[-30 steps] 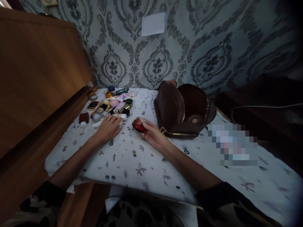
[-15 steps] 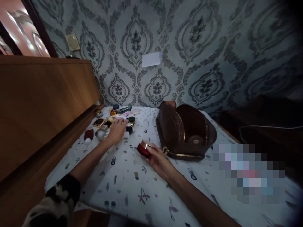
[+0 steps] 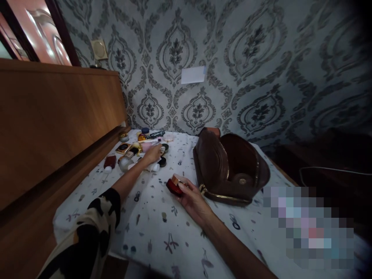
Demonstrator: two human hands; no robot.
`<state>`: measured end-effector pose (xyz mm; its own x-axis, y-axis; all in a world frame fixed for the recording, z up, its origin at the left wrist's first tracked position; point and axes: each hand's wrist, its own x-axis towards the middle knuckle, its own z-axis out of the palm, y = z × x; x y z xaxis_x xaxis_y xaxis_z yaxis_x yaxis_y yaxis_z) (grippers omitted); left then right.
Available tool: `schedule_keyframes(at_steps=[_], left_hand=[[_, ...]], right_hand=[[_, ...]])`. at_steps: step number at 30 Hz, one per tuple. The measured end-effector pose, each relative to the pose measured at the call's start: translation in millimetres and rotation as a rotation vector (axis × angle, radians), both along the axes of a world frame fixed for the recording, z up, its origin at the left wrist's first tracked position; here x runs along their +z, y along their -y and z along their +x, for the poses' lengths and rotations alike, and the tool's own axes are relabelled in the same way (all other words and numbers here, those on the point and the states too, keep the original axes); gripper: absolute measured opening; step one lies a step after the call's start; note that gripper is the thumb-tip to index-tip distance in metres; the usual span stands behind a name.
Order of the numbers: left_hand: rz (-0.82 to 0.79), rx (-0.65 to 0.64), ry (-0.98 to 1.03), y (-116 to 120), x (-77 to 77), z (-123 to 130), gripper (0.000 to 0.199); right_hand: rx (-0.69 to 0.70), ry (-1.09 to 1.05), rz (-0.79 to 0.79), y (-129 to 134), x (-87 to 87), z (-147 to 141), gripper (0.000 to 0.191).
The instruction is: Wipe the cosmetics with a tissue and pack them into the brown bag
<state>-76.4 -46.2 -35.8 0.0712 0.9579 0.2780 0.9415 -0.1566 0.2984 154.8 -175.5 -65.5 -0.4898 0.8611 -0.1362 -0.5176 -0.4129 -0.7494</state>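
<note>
I have the right hand (image 3: 193,199) closed around a red jar (image 3: 173,186) with a copper-coloured lid, thumb on the lid's side; it is held to the near left of the brown bag (image 3: 210,157), just beside its zip pull. The bag stands open on the table (image 3: 151,236), whose white cloth is patterned.

Well to the left of the bag, I have the left hand (image 3: 152,155) reaching into a cluster of cosmetics, fingers bent downward; I can't tell from here whether it grips anything. On its bag side I see a green-lidded jar (image 3: 165,147) and a black round lid (image 3: 162,161); a white tube (image 3: 154,167) lies under the wrist.

Farther left of the bag, I make out a red bottle (image 3: 110,162), white cap towards me. To the bag's near right, one patch is pixelated, so I can't identify what lies there.
</note>
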Motion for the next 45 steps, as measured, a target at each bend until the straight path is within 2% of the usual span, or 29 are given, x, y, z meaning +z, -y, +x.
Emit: schedule_keyframes(at_steps=[4, 6, 7, 8, 10, 12, 13, 15, 16, 18, 21, 25, 29, 34, 41, 45], left_hand=[[0.103, 0.104, 0.168, 21.6, 12.8, -8.0, 0.037], [0.171, 0.095, 0.272, 31.7, 16.7, -8.8, 0.039], [0.272, 0.032, 0.473, 37.2, 17.1, -6.8, 0.037], [0.283, -0.001, 0.523, 43.7, 16.6, -2.8, 0.037], [0.254, -0.060, 0.620, 61.5, 13.1, 11.0, 0.044], [0.131, -0.187, 0.813, 85.0, 7.4, 30.1, 0.053], [0.055, -0.249, 0.840, 97.4, 4.2, 40.1, 0.056], [-0.069, -0.454, 0.761, 119.9, -2.3, 57.5, 0.051], [-0.044, -0.527, 0.704, 128.5, -5.3, 64.0, 0.047], [0.021, -0.575, 0.629, 139.1, -10.4, 71.9, 0.041], [0.049, -0.534, 0.639, 141.5, -14.9, 73.8, 0.042], [-0.089, -0.484, 0.829, 139.8, -14.2, 70.4, 0.051], [-0.269, -0.345, 1.014, 142.8, -9.4, 67.7, 0.051], [-0.269, -0.217, 1.101, 144.5, -7.6, 66.1, 0.046], [-0.189, -0.083, 1.023, 142.5, -14.5, 67.7, 0.043], [-0.165, -0.211, 0.915, 140.8, -16.3, 65.0, 0.052]], right_hand=[[-0.021, -0.014, -0.052, -0.8, -1.9, -1.2, 0.047], [-0.038, -0.020, -0.047, -1.9, -2.7, -1.6, 0.045], [-0.043, -0.020, -0.036, -2.4, -3.1, -1.7, 0.044], [-0.041, -0.017, -0.031, -2.8, -3.4, -1.8, 0.043], [-0.038, -0.004, -0.015, -2.6, -4.2, -2.3, 0.044], [-0.048, 0.032, 0.025, -1.0, -5.3, -3.6, 0.047], [-0.063, 0.061, 0.069, 0.0, -6.1, -4.4, 0.048], [-0.108, 0.140, 0.211, 1.2, -8.1, -5.9, 0.050], [-0.133, 0.186, 0.294, 1.2, -9.2, -6.4, 0.050], [-0.170, 0.281, 0.432, 0.1, -11.5, -6.8, 0.052], [-0.199, 0.413, 0.545, -2.6, -15.6, -6.2, 0.054], [-0.227, 0.545, 0.662, -2.6, -22.4, -6.1, 0.062], [-0.211, 0.575, 0.745, 0.4, -26.7, -7.7, 0.073], [-0.222, 0.577, 0.779, 2.1, -27.8, -9.2, 0.075], [-0.249, 0.576, 0.774, 1.9, -27.1, -8.5, 0.067], [-0.296, 0.548, 0.736, 0.4, -20.9, -8.5, 0.062]])
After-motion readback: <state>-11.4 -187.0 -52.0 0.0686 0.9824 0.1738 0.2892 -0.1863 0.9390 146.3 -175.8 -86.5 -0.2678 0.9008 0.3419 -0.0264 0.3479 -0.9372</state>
